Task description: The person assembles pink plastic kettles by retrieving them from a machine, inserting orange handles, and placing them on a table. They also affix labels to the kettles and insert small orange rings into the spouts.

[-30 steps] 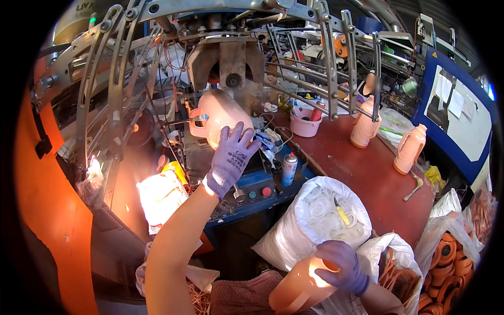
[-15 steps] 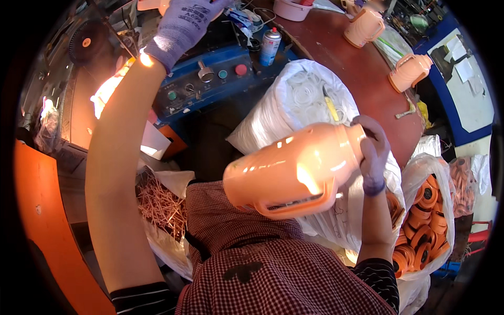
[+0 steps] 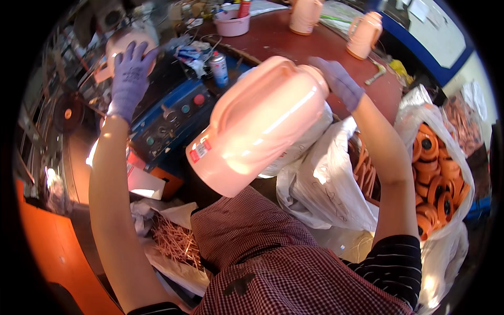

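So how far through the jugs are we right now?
Looks done: two peach jugs stand on the brown table. In hand: the right hand grips a big peach jug by its top, tilted over the lap, while the left hand rests on another jug at the machine. Left: a bag of orange caps at the right remains full.

a blue control box [image 3: 176, 113] with buttons, a spray can [image 3: 219, 69] beside it (upright), orange caps [image 3: 438, 178] bagged.
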`<state>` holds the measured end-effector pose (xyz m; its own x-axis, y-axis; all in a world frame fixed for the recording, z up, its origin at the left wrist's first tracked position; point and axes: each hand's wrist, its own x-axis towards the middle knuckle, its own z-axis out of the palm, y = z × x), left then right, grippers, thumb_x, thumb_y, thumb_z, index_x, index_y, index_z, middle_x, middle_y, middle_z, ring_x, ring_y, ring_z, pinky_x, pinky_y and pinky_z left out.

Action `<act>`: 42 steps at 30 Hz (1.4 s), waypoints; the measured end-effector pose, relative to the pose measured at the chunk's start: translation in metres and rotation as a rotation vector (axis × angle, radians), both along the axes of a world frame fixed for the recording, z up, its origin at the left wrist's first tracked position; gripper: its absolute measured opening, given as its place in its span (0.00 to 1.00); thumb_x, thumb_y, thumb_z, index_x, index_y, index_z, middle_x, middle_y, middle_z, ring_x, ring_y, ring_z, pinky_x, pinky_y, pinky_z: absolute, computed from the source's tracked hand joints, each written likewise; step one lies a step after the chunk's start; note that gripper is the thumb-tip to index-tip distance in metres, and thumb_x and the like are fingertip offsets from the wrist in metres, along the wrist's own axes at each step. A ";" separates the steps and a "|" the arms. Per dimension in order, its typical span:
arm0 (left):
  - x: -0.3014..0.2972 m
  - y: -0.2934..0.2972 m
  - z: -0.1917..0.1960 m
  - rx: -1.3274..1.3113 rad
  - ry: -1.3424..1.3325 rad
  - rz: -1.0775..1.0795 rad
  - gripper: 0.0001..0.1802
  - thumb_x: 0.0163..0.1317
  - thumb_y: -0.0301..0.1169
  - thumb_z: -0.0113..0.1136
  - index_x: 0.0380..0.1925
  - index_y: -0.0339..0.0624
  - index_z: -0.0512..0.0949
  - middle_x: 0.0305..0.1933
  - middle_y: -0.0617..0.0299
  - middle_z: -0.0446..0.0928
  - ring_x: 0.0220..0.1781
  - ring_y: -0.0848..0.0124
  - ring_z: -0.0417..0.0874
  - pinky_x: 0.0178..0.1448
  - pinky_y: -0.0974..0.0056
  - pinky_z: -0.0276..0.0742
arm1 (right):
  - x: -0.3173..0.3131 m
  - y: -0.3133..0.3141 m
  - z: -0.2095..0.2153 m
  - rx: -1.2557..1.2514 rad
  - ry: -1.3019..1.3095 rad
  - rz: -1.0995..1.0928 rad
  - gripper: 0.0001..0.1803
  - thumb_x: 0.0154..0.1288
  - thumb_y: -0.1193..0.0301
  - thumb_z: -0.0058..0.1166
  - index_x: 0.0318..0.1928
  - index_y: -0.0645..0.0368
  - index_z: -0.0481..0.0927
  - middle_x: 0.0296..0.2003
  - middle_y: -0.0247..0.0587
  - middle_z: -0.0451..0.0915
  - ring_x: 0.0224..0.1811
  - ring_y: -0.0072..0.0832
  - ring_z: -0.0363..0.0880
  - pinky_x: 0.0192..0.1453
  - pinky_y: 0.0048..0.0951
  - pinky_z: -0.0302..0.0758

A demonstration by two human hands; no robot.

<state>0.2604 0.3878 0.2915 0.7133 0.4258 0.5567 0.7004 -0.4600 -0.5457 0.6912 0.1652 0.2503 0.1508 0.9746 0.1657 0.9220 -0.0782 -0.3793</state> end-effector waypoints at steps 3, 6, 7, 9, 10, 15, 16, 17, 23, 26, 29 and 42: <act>-0.007 0.002 0.000 0.007 0.001 -0.007 0.40 0.43 0.23 0.67 0.61 0.58 0.71 0.67 0.60 0.67 0.72 0.53 0.64 0.67 0.49 0.65 | -0.016 0.011 0.015 -0.146 -0.083 0.013 0.19 0.73 0.60 0.43 0.57 0.54 0.78 0.47 0.56 0.83 0.48 0.47 0.83 0.53 0.38 0.79; -0.004 -0.003 0.000 0.027 0.012 -0.010 0.36 0.46 0.21 0.63 0.59 0.57 0.72 0.67 0.60 0.68 0.73 0.55 0.64 0.65 0.49 0.65 | -0.045 0.018 0.009 -0.238 0.071 -0.036 0.29 0.69 0.47 0.43 0.50 0.60 0.83 0.47 0.59 0.83 0.49 0.49 0.83 0.56 0.43 0.77; -0.006 -0.005 -0.001 0.026 0.014 0.018 0.36 0.46 0.21 0.63 0.60 0.57 0.72 0.67 0.60 0.67 0.73 0.54 0.63 0.66 0.49 0.64 | -0.062 0.017 0.006 -0.255 0.004 -0.066 0.31 0.68 0.45 0.43 0.46 0.62 0.84 0.46 0.59 0.83 0.49 0.50 0.83 0.57 0.45 0.76; -0.009 -0.014 0.002 -0.023 0.039 0.088 0.37 0.49 0.23 0.63 0.63 0.57 0.71 0.70 0.59 0.66 0.73 0.52 0.62 0.69 0.47 0.63 | -0.098 0.005 -0.008 -0.254 -0.102 -0.036 0.35 0.66 0.42 0.44 0.40 0.65 0.86 0.44 0.58 0.84 0.48 0.50 0.83 0.57 0.47 0.75; -0.012 -0.013 -0.001 -0.006 0.022 0.085 0.38 0.50 0.24 0.63 0.65 0.57 0.69 0.70 0.56 0.65 0.74 0.50 0.61 0.70 0.45 0.62 | -0.112 -0.004 -0.018 -0.229 -0.144 0.011 0.36 0.66 0.41 0.44 0.38 0.66 0.87 0.44 0.57 0.85 0.48 0.49 0.83 0.57 0.47 0.75; 0.053 -0.094 -0.042 -0.628 -0.539 -0.455 0.40 0.59 0.33 0.64 0.70 0.33 0.61 0.72 0.43 0.64 0.73 0.49 0.64 0.76 0.52 0.58 | -0.152 -0.021 -0.053 -0.068 -0.004 -0.031 0.37 0.64 0.39 0.48 0.29 0.65 0.85 0.28 0.64 0.82 0.30 0.53 0.84 0.40 0.49 0.77; 0.068 -0.128 -0.058 -0.925 -0.546 -0.499 0.40 0.59 0.34 0.66 0.70 0.32 0.61 0.71 0.43 0.65 0.73 0.51 0.65 0.76 0.52 0.59 | -0.157 -0.024 -0.048 -0.021 0.140 -0.043 0.34 0.64 0.43 0.50 0.32 0.66 0.85 0.29 0.64 0.82 0.36 0.54 0.84 0.45 0.47 0.78; 0.090 -0.162 -0.075 -1.233 -0.577 -0.519 0.41 0.59 0.35 0.67 0.69 0.31 0.61 0.69 0.43 0.67 0.72 0.52 0.66 0.75 0.53 0.60 | -0.150 -0.014 -0.061 0.060 0.307 -0.027 0.31 0.65 0.46 0.49 0.36 0.67 0.85 0.34 0.62 0.84 0.41 0.55 0.83 0.50 0.45 0.78; 0.088 -0.189 -0.122 -1.221 -0.684 -0.365 0.30 0.55 0.29 0.71 0.58 0.31 0.73 0.58 0.49 0.74 0.60 0.58 0.76 0.65 0.57 0.72 | -0.065 -0.078 -0.049 0.446 0.628 0.078 0.18 0.65 0.61 0.57 0.49 0.60 0.83 0.44 0.49 0.85 0.47 0.37 0.84 0.58 0.36 0.76; 0.026 -0.175 -0.129 -1.656 -0.937 -0.398 0.37 0.51 0.24 0.69 0.64 0.35 0.70 0.61 0.57 0.75 0.60 0.64 0.77 0.66 0.59 0.73 | 0.061 -0.187 -0.055 0.665 0.138 -0.317 0.21 0.66 0.61 0.57 0.54 0.60 0.81 0.47 0.48 0.84 0.50 0.37 0.83 0.59 0.36 0.77; -0.018 -0.183 -0.110 -1.714 -0.920 -0.406 0.47 0.43 0.29 0.69 0.69 0.36 0.66 0.68 0.56 0.71 0.71 0.63 0.69 0.75 0.59 0.61 | 0.209 -0.353 -0.116 0.512 0.017 -0.814 0.24 0.68 0.58 0.55 0.57 0.62 0.79 0.50 0.47 0.83 0.52 0.37 0.82 0.60 0.36 0.76; -0.100 -0.190 -0.169 -1.736 -1.697 -0.521 0.20 0.64 0.31 0.60 0.55 0.38 0.73 0.56 0.58 0.77 0.59 0.64 0.78 0.64 0.60 0.74 | 0.352 -0.356 -0.162 0.391 -0.538 -1.051 0.28 0.66 0.65 0.54 0.65 0.61 0.73 0.59 0.54 0.78 0.59 0.46 0.78 0.62 0.40 0.73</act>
<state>0.1607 0.1976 0.1230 0.3926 0.9196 0.0167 -0.3087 0.1147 0.9442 1.0427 -0.1907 0.0881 0.6509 0.2936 0.7001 0.5263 -0.8391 -0.1375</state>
